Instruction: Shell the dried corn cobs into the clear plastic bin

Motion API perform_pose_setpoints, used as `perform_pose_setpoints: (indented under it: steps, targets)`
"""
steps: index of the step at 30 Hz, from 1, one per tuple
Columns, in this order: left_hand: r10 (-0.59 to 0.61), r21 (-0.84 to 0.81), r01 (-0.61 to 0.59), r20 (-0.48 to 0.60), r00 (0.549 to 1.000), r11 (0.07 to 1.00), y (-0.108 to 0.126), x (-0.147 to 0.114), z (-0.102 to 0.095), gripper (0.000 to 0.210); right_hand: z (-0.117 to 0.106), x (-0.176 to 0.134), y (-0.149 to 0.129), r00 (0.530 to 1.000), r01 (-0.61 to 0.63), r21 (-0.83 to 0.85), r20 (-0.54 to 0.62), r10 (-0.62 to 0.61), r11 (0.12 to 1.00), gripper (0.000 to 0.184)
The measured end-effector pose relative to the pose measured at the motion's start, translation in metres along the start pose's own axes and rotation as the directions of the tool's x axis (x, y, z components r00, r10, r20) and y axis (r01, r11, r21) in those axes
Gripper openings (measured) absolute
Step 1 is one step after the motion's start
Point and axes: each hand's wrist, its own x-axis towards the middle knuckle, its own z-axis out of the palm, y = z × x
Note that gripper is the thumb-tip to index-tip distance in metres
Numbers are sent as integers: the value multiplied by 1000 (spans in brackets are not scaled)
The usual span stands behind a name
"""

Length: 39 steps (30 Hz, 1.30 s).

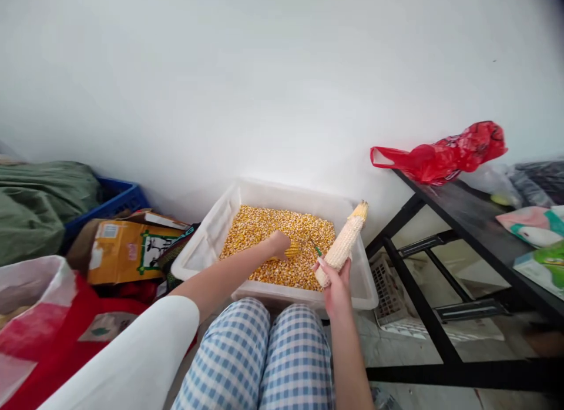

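My right hand [337,286] is closed around the lower part of a pale, stripped corn cob [344,245], which slants up to the right over the tub's edge. My left hand [277,244] reaches down to the kernels, its fingers closed about a yellow ear of corn [292,249] that is partly hidden by the hand. Loose yellow corn kernels [264,222] cover the floor of a white plastic tub [194,254] in front of my knees. A thin green object [317,249] lies on the kernels beside the cob, its kind unclear.
At right stands a black metal-framed table [445,201] bearing a red plastic bag [440,157] and packages. Below it sits a grey plastic crate [388,286]. To the left are an orange carton [126,251], a blue crate [118,198] and a red-and-white bag [66,333]. A white wall rises behind.
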Motion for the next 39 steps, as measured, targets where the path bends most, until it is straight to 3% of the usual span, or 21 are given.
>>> perform_pose_setpoints:
  steps: [4, 6, 8, 10, 12, 14, 16, 19, 23, 25, 28, 32, 36, 38, 39]
  targets:
    - [-7, 14, 7, -16, 1000, 1000, -16, 1, 3, 48, 1, 3, 0, 999, -16, -23, -50, 15, 1000, 50]
    - [-62, -134, 45, -127, 990, 990, -30, -11, -6, 52, 1, 6, 2, 997, -61, -21, -48, 60, 998, 47]
    - [-143, -409, 26, -259, 955, 912, -44, -27, -20, 55, 0, 9, 4, 995, -90, 9, -50, 90, 996, 46]
    - [-222, -723, -117, -356, 908, 681, -51, -46, -36, 54, 0, 11, 6, 994, -88, 26, -69, 89, 996, 45]
    - [-323, -903, -298, -395, 860, 311, -50, -65, -51, 53, 3, 11, 6, 992, -74, 22, -104, 76, 997, 45]
    - [-434, -902, -431, -378, 818, -27, -38, -82, -61, 51, 9, 10, 3, 992, -80, 54, -98, 85, 995, 47]
    - [-502, -831, -499, -332, 799, -245, -22, -96, -63, 47, 18, 9, -2, 994, -107, 137, -17, 111, 985, 46]
    - [-458, -753, -481, -268, 847, -449, -2, -117, -53, 46, 31, 13, -8, 992, -122, 250, 63, 110, 961, 40]
    - [-216, -694, -278, -178, 960, -664, 2, -145, -33, 54, 34, 22, -12, 997, -73, 239, -22, 81, 968, 41]
    - [-85, -722, -146, -120, 989, -676, 0, -154, -27, 60, 33, 23, -12, 999, -40, 198, -27, 46, 979, 44]
    - [54, -826, -4, -42, 998, -563, 3, -158, -24, 57, 37, 23, -12, 999, -15, 124, 37, 10, 992, 45]
    - [75, -887, 58, 26, 997, -458, 12, -150, -24, 56, 45, 30, -12, 989, 22, -37, 145, -16, 999, 44]
    - [-88, -873, -21, 24, 996, -487, 10, -134, -18, 49, 45, 39, -19, 971, 174, -367, 216, -98, 914, 40]
    - [-267, -911, -122, -13, 964, -394, 8, -125, -13, 46, 49, 35, -24, 960, 231, -523, 258, -106, 820, 38]
    - [-359, -940, -162, -46, 932, -300, 7, -122, -9, 44, 55, 29, -26, 947, 256, -568, 309, -86, 782, 37]
